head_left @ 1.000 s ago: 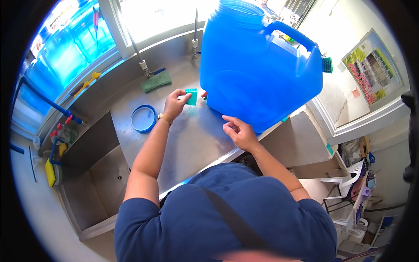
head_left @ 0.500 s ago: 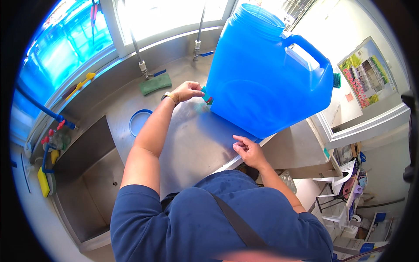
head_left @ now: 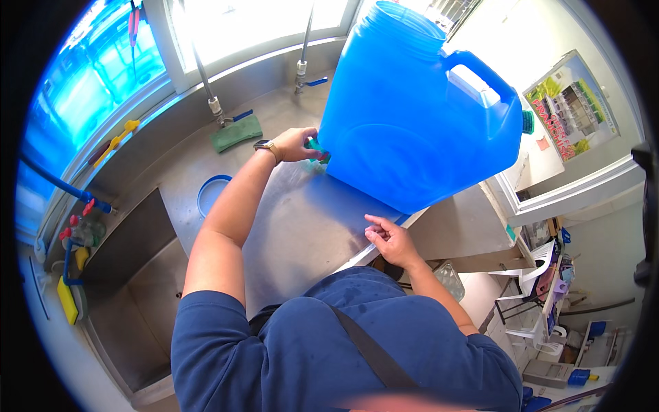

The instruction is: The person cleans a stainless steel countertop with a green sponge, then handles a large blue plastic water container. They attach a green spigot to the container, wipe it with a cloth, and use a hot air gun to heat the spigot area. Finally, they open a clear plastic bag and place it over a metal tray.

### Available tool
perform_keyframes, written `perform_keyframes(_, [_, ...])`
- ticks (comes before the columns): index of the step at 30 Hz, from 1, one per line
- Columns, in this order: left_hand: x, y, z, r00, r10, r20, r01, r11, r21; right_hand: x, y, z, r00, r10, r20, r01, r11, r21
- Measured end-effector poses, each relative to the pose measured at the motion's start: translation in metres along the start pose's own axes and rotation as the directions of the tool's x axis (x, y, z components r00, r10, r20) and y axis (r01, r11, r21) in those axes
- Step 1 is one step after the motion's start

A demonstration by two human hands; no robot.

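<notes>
A big translucent blue water container (head_left: pixel 419 130) stands on the steel counter (head_left: pixel 288 233) with its wide mouth uncovered at the top. My left hand (head_left: pixel 296 144), a watch on its wrist, is closed on the green tap (head_left: pixel 316 151) at the container's lower left corner; a bit of red shows beneath the fingers. Empty and apart from the container, my right hand (head_left: pixel 392 242) hovers by the counter's front edge, fingers loosely bent and spread. Left of my left forearm, a blue ring-shaped lid (head_left: pixel 200 198) lies on the steel, partly covered by the arm.
A green scouring pad (head_left: pixel 237 133) rests by a faucet (head_left: pixel 215 106) at the back wall. To the left is a deep steel sink (head_left: pixel 130 288). A small green cap (head_left: pixel 527 122) sits on the container's right side. White chairs (head_left: pixel 525 275) stand at the right.
My left hand's fingers have shifted slightly around the green tap. The whole view has moved a little; the container, lid and right hand keep their places.
</notes>
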State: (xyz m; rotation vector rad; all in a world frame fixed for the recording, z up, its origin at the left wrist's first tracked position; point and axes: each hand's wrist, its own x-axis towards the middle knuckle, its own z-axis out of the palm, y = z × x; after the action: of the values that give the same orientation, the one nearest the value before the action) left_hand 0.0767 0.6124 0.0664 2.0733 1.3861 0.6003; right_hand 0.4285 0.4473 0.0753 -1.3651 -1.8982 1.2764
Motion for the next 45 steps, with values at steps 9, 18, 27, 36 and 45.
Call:
perform_keyframes(9, [-0.012, -0.004, 0.013, 0.993, 0.062, -0.098, -0.056, 0.997, 0.061, -0.003, -0.001, -0.002, 0.999, -0.018, -0.028, 0.017, 1.0, -0.005])
perform_keyframes(18, [-0.018, -0.005, 0.019, 0.99, 0.06, -0.124, -0.051, 0.995, 0.08, -0.006, -0.007, -0.002, 0.997, -0.038, -0.06, 0.035, 0.998, -0.05])
perform_keyframes(27, [-0.011, -0.01, 0.028, 0.997, -0.007, -0.08, 0.009, 1.0, 0.019, -0.009, -0.008, -0.003, 0.993, -0.072, -0.095, 0.068, 0.996, -0.052])
perform_keyframes(36, [-0.013, -0.008, 0.018, 1.0, 0.008, 0.024, -0.009, 0.998, 0.065, -0.014, -0.006, -0.004, 0.989, -0.094, -0.114, 0.087, 0.994, -0.065])
perform_keyframes(45, [-0.009, -0.005, 0.027, 0.997, 0.027, -0.067, -0.021, 0.996, 0.086, -0.016, -0.01, -0.005, 0.988, -0.091, -0.122, 0.082, 0.994, -0.072])
